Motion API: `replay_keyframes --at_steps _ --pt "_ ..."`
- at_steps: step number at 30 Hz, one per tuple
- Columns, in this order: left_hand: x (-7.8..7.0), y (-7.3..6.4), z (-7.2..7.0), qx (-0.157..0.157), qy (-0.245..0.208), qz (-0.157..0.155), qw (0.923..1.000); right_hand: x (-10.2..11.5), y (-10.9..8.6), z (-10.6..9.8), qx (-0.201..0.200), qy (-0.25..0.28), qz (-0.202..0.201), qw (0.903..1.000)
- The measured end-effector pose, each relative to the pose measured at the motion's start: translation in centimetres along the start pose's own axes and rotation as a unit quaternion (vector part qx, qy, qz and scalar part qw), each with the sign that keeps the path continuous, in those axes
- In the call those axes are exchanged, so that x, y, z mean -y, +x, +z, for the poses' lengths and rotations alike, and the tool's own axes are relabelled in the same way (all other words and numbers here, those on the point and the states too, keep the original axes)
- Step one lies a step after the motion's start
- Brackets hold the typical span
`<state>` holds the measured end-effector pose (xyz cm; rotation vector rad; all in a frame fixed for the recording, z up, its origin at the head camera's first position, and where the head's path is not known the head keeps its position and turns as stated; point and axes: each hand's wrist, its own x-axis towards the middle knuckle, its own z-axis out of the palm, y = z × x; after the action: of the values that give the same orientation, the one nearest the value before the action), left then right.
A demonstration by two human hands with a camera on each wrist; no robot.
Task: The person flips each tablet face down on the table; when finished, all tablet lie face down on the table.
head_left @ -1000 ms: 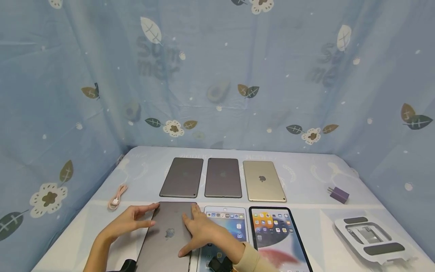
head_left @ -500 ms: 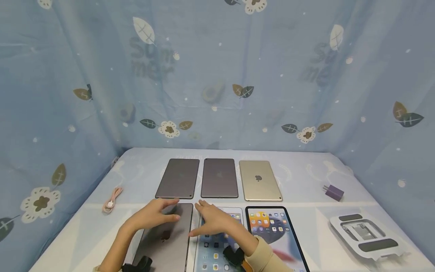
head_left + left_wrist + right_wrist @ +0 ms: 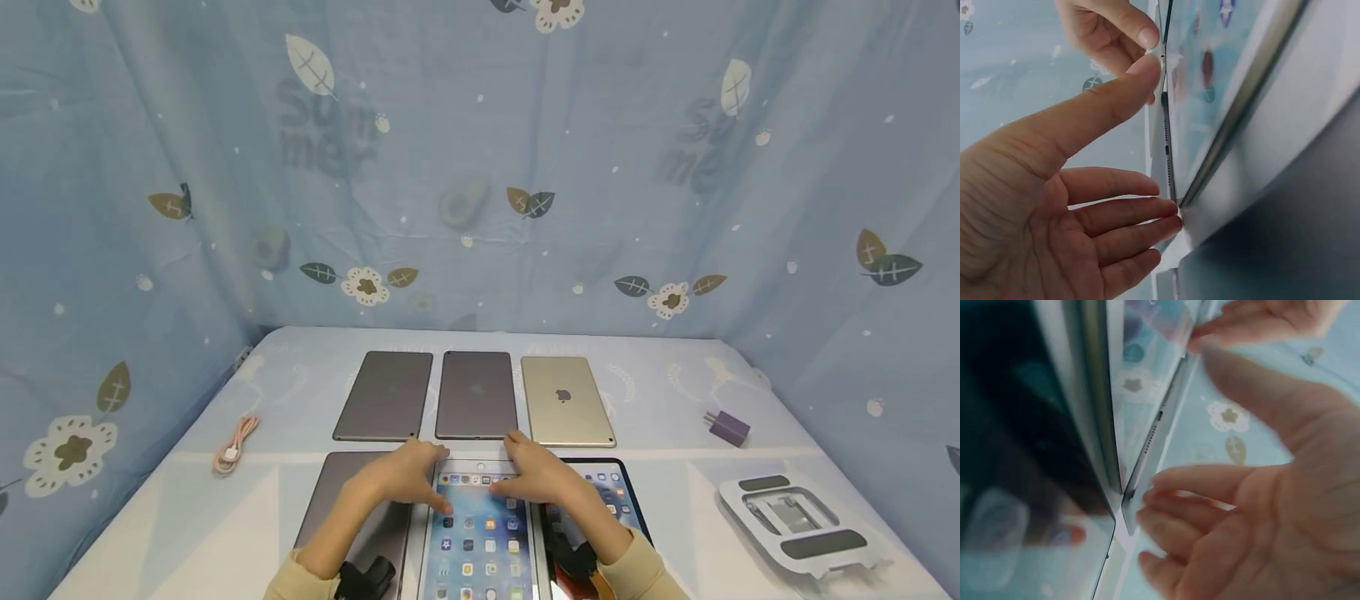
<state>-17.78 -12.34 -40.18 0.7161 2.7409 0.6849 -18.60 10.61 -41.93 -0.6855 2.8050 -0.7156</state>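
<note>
A white-framed tablet (image 3: 480, 529) lies screen up in the front row, its home screen lit with app icons. My left hand (image 3: 401, 477) is at its upper left corner, fingers extended and thumb over the screen's left side. Mirroring it, my right hand (image 3: 542, 477) reaches the upper right corner with its thumb above the screen. In the left wrist view, the left fingers (image 3: 1135, 215) are spread close to the tablet's edge. The right wrist view shows the right hand (image 3: 1254, 506) with loosely bent fingers beside the tablet edge. Neither hand grips anything.
A grey tablet (image 3: 337, 483) lies face down at left; a black-framed lit tablet (image 3: 617, 483) is at right. Behind are two dark tablets (image 3: 384, 396) and a gold tablet (image 3: 567, 408). A pink cable (image 3: 234, 446), purple charger (image 3: 727, 428) and white stand (image 3: 795, 525) flank them.
Both hands have left the grey tablet on the left and moved right to the white-framed tablet. The grey tablet now lies flat without a hand on it. The view has shifted slightly right.
</note>
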Motion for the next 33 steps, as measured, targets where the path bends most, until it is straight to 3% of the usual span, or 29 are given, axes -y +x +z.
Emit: replay_keyframes --at_steps 9,16,19,27,33 --pt "-0.4 -0.2 0.6 -0.017 0.049 0.013 0.9986 0.2 -0.8 0.0 -0.048 -0.043 0.038 0.9972" --pt "-1.0 -0.6 1.0 -0.029 0.054 -0.031 0.9977 0.9 -1.3 0.2 -0.068 -0.085 0.073 0.9914" --pt "-1.4 -0.8 1.1 -0.032 0.061 -0.045 0.9966 1.2 -1.4 0.3 -0.078 -0.095 0.071 0.9899" --pt "-2.0 -0.9 1.2 -0.047 0.072 -0.057 0.9947 1.2 -1.4 0.4 -0.073 -0.082 0.051 0.9926" --pt "-1.7 -0.9 1.2 -0.052 0.067 -0.047 0.9953 0.3 -1.2 -0.6 -0.037 0.004 0.041 0.9985"
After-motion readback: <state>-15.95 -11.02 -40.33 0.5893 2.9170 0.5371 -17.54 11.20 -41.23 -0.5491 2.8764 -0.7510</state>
